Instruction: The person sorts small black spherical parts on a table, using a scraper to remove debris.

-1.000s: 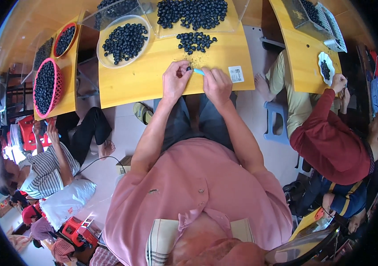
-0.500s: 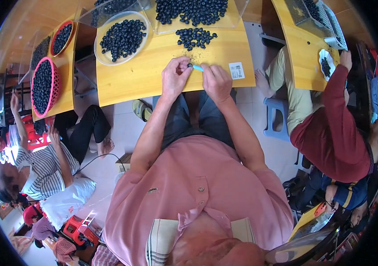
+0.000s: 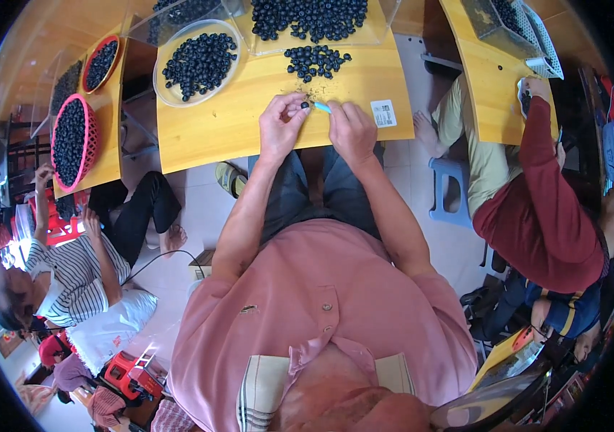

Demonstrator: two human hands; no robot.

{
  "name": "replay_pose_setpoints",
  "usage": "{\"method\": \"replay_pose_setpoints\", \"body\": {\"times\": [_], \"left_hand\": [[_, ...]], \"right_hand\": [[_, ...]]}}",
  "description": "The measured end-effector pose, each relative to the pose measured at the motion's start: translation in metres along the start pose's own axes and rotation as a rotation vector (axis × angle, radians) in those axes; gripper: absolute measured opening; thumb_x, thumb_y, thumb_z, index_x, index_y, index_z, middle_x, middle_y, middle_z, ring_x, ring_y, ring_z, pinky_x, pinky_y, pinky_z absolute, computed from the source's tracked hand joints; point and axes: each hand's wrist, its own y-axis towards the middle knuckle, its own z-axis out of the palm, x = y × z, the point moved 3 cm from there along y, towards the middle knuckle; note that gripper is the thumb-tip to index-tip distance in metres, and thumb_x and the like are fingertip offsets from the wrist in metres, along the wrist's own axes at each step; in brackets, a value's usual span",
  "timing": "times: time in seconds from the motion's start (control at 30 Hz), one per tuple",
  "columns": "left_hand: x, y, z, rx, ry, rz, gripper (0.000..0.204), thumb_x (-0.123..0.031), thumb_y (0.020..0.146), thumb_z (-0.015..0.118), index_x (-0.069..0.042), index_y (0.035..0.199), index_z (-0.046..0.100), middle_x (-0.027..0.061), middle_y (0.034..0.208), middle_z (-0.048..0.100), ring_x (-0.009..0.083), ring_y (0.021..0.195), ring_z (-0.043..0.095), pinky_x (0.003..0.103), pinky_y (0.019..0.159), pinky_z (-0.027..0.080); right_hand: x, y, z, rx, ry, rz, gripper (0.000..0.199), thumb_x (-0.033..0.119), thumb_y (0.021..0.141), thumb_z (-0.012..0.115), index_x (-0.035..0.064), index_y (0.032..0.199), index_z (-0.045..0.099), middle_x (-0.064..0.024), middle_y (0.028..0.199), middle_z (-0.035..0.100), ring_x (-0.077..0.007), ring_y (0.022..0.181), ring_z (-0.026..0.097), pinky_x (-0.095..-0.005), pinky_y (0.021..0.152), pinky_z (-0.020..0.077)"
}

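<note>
Above the near part of the yellow table, my left hand pinches one small dark round bead-like ball between thumb and fingertips. My right hand is closed around a thin light-blue tool, whose tip is at the ball's right side. Most of the tool's length is hidden in my fingers. Dark crumbs lie scattered just beyond my fingertips. Farther off is a loose pile of the same dark balls.
A clear round bowl of dark balls stands left of the pile, with a clear tray behind. A white printed label lies right of my hand. Co-workers sit on both sides, near a pink basket and a blue stool.
The ball has shifted slightly in my left fingertips; my right hand stays nearly still. The right co-worker's hand has moved to the white dish. The left co-worker's raised hand has moved toward the pink basket.
</note>
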Motion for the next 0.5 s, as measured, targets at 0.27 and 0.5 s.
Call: {"method": "replay_pose_setpoints", "body": {"times": [0.27, 0.5], "left_hand": [[-0.014, -0.002, -0.004, -0.05, 0.26, 0.158, 0.015, 0.001, 0.092, 0.08, -0.002, 0.106, 0.079, 0.0075, 0.107, 0.07, 0.0123, 0.087, 0.067, 0.025, 0.076, 0.055], [-0.068, 0.061, -0.096, -0.367, 0.595, 0.38, 0.022, 0.008, 0.087, 0.075, -0.004, 0.106, 0.074, 0.0104, 0.107, 0.072, 0.0215, 0.092, 0.068, 0.031, 0.08, 0.056]], "right_hand": [[-0.003, -0.006, -0.001, -0.04, 0.012, -0.015, 0.017, 0.008, 0.087, 0.072, 0.0098, 0.104, 0.075, -0.004, 0.078, 0.058, -0.0235, 0.073, 0.065, -0.0397, 0.063, 0.052], [0.0, -0.004, -0.004, -0.044, 0.046, -0.013, 0.018, 0.007, 0.087, 0.072, 0.01, 0.104, 0.076, -0.0043, 0.078, 0.057, -0.0244, 0.073, 0.065, -0.0405, 0.064, 0.0525]]}}
